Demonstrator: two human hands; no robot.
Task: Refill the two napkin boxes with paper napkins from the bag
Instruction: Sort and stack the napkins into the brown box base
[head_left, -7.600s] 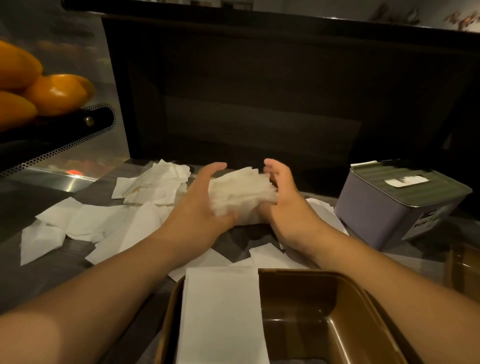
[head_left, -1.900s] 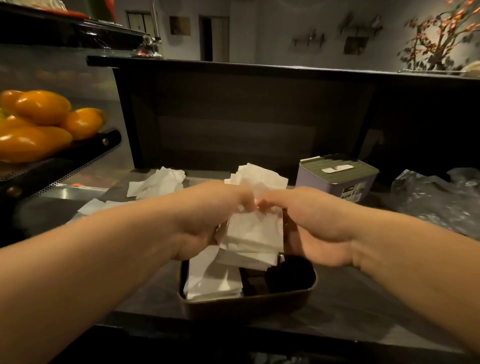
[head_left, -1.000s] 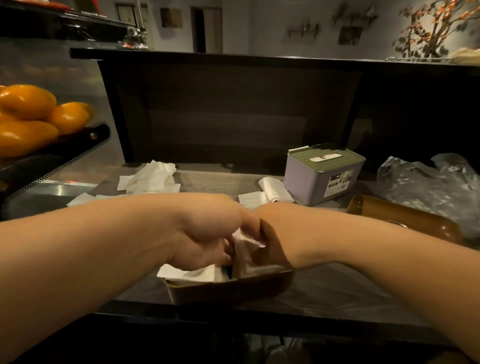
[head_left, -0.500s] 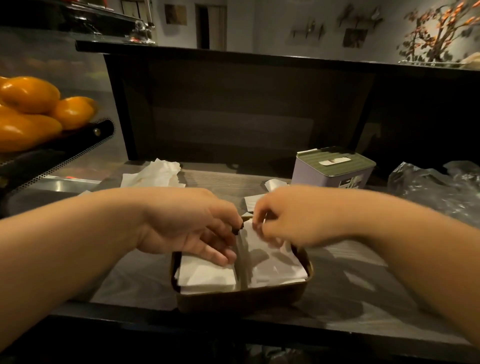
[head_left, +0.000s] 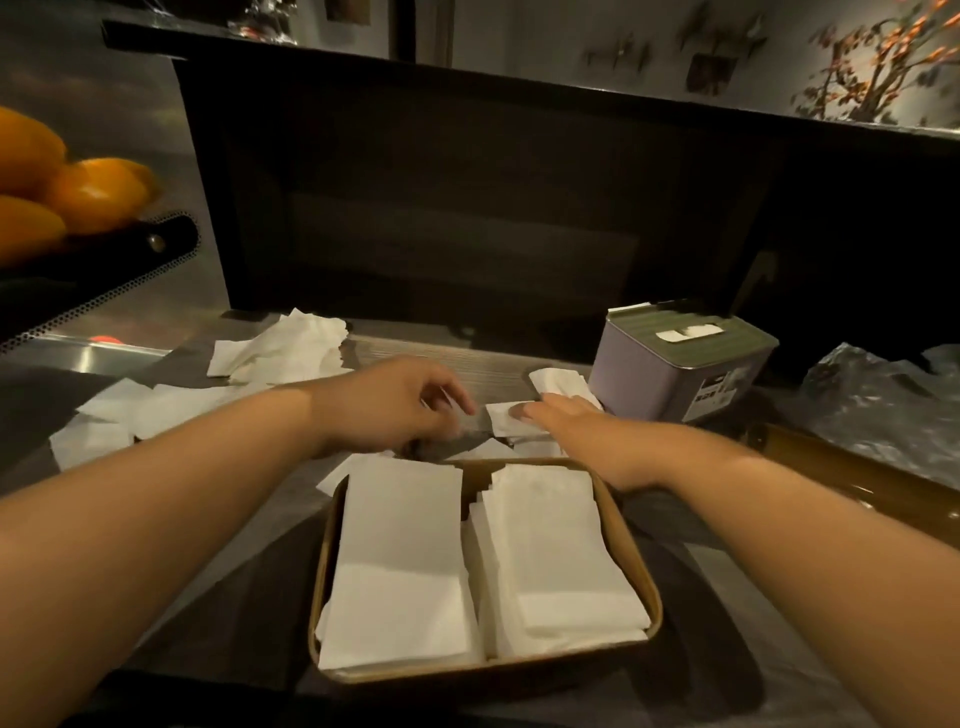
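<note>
Right hand (head_left: 558, 415) flat on loose napkin (head_left: 506, 420); left hand (head_left: 384, 405) perhaps loosely curled.

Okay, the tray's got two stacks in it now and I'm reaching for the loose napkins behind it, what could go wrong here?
The right stack is stepped and uneven, so more napkins on top may slide over the tray rim. Both forearms pass just over the tray; drawing back low could ruffle the stacks. The right hand lies flat on one loose napkin, so it may drag rather than lift it.

Your left hand (head_left: 387, 402) blurs at the fingertips; frame edges clip the plastic bag (head_left: 883, 400) and oranges (head_left: 47, 182).
</note>
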